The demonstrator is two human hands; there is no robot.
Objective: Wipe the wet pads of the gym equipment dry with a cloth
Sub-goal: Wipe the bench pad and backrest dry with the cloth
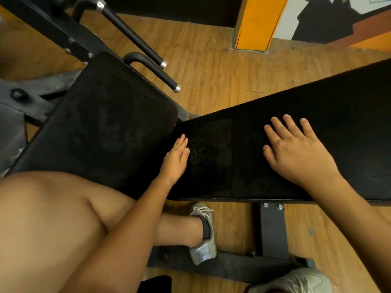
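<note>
Nearest the camera, a bare knee [48, 218] fills the view on the near side of the long bench pad [338, 115]. Two grey sneakers, one [203, 235] and another [296, 280], stand on the floor beneath the pad's near edge, beside the black bolted steel support [273, 229] that carries it. On the pad itself, the right hand [296, 149] lies flat, palm down, fingers spread wide and straight, holding nothing. The left hand [176, 158] rests edge-on at the pad's narrow end with its fingers straight and close together, also holding nothing that shows. The pad is matte black vinyl. Between the two hands it bears dull, blotchy marks and a rough, crumpled-looking dark patch just beside the left hand. Whether that patch is moisture or dark fabric cannot be told. Just off the pad's narrow end sits a second black seat pad [110, 123], mottled with greyish smears. Beyond that, two black grip bars [135, 37] with silver end caps jut from the machine frame. Scuffed wood-plank flooring [211, 66] spreads behind the long pad to an orange pillar [258, 22] and a wall painted black, white and orange [338, 15].
</note>
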